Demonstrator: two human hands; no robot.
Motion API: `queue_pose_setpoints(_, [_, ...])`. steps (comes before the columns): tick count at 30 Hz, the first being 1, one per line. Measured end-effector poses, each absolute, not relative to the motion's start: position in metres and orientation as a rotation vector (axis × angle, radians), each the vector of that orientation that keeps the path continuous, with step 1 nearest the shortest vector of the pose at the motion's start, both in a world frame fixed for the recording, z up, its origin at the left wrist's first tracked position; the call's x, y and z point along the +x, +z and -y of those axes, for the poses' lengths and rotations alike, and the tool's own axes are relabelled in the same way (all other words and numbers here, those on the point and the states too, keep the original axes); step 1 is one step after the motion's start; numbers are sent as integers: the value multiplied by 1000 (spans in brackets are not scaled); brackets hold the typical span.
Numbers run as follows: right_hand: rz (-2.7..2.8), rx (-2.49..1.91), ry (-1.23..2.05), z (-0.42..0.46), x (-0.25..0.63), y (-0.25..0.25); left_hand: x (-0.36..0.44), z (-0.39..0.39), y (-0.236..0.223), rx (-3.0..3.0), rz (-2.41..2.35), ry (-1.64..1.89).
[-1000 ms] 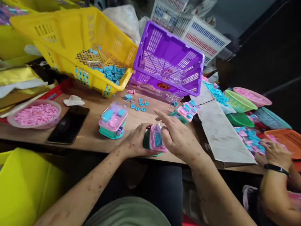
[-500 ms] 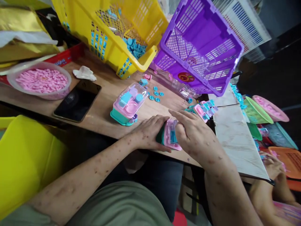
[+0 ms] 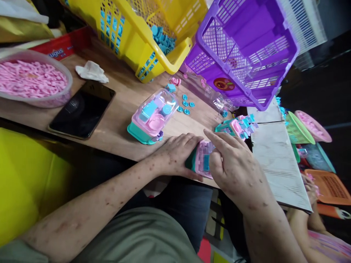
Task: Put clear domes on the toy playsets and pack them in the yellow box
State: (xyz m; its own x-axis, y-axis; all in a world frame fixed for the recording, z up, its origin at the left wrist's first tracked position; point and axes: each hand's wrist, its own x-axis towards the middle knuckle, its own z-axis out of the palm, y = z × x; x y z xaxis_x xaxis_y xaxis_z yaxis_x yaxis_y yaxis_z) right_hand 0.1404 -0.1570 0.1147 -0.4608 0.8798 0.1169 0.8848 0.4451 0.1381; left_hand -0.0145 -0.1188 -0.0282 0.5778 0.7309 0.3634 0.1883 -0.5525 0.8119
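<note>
Gripping a small toy case (image 3: 202,163) at the near edge of the wooden counter (image 3: 120,113), both hands close round it from opposite sides. The left hand (image 3: 177,153) wraps its fingers over the case's teal base, palm down, thumb tucked under toward the counter's edge. The right hand (image 3: 233,166) presses on the pink-and-clear front from the other side, forefinger stretched out along the top. The case stands tilted on edge between the two palms, its blue inner pieces showing through the clear cover, and it sits just over the counter's lip, close to the person's lap.

Just beyond the left hand lies a second toy case (image 3: 152,117), lid shut, resting flat. A few blue round pieces (image 3: 185,106) lie scattered behind it. A heap of pink and blue parts (image 3: 241,126) sits just past the right hand's fingertips. Farther back a yellow basket (image 3: 153,40) and a purple basket (image 3: 241,51) lean tilted. A black phone (image 3: 82,109) lies to the left, near a clear bowl of pink pieces (image 3: 30,78).
</note>
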Motion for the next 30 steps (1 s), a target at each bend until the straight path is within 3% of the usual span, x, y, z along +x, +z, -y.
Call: queue_pose_setpoints(30, [2642,-1647,-339,161,140,103,-9,116,-38,2006,-588,988])
